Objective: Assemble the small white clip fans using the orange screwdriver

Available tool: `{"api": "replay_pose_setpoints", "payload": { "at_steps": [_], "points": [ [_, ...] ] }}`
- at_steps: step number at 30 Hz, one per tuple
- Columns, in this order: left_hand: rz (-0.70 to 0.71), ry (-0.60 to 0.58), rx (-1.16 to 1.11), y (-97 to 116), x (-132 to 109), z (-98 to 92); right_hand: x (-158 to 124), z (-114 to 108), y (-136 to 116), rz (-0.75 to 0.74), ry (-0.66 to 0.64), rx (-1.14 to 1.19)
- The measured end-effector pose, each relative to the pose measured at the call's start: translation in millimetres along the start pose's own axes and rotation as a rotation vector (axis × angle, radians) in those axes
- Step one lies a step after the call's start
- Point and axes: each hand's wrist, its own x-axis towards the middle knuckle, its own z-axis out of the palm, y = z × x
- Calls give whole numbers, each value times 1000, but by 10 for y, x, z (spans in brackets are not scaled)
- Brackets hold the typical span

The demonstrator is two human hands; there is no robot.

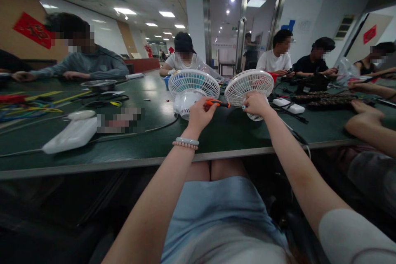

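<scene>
Across the near part of the dark green tabletop surface [216,144], we find two fans side by side: a white plastic left-hand fan with a round slatted grille [191,94] and a matching white plastic right-hand fan [247,84]. Before the gap between them, our left hand [201,111] has its grip pinched around a slim orange-and-black-handled screwdriver [219,103], whose shaft points toward the right-hand fan. Our right hand [257,104] is at that fan's near side, fingers bent, beside a small light-blue piece [243,107] at the shaft's end; we cannot tell whether its grip closes on this piece. To the right lies a rounded white plastic box [288,106]. We judge the work to be under way: the tool is in hand, and both fans carry their grilles. Which fastenings are done and which remain, we cannot tell.
</scene>
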Motion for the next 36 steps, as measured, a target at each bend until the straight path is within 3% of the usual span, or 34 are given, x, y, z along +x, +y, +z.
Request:
{"api": "replay_pose_setpoints", "payload": {
  "at_steps": [25,36],
  "points": [
    [-30,-61,143,-4,4,-31,24,49,22,-12,14,-12],
    [24,-102,139,46,-5,-48,18,35,10,-6,-1,-10]
  ]
}}
